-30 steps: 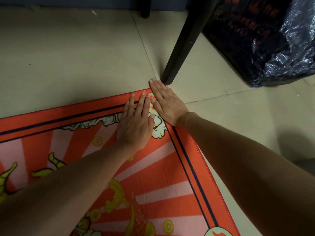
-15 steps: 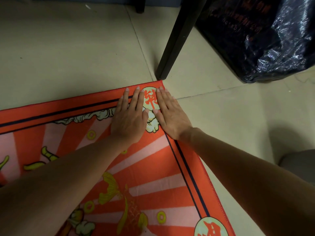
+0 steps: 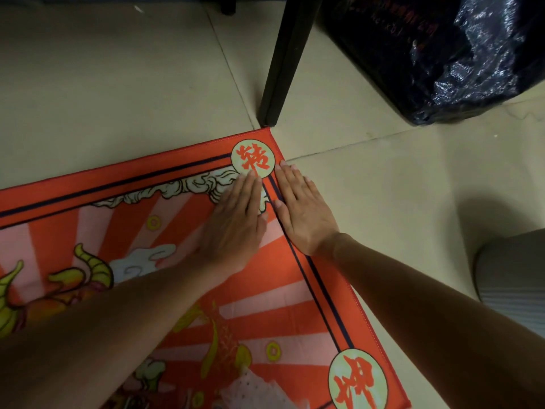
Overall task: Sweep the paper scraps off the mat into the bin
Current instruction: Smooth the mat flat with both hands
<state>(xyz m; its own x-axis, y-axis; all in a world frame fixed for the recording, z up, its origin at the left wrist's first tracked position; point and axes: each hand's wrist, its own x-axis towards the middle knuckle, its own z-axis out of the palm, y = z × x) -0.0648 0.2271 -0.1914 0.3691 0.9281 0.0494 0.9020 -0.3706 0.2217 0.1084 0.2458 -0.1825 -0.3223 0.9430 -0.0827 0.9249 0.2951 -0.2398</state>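
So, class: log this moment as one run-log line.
left hand flat on mat | right hand flat on mat edge | scraps: none seen

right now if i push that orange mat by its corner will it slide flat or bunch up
The orange mat lies thin and flat on smooth floor tiles, so it would probably slide. It looks like stitched fabric, so likely floppy and apt to wrinkle. The left hand and right hand pressing flat should steady it.

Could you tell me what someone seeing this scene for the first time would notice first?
The bright orange-red mat with its cartoon print fills the lower left of the tiled floor. Both hands lie flat near its far corner, the left hand on the print and the right hand along its right border. A black furniture leg stands just beyond that corner.
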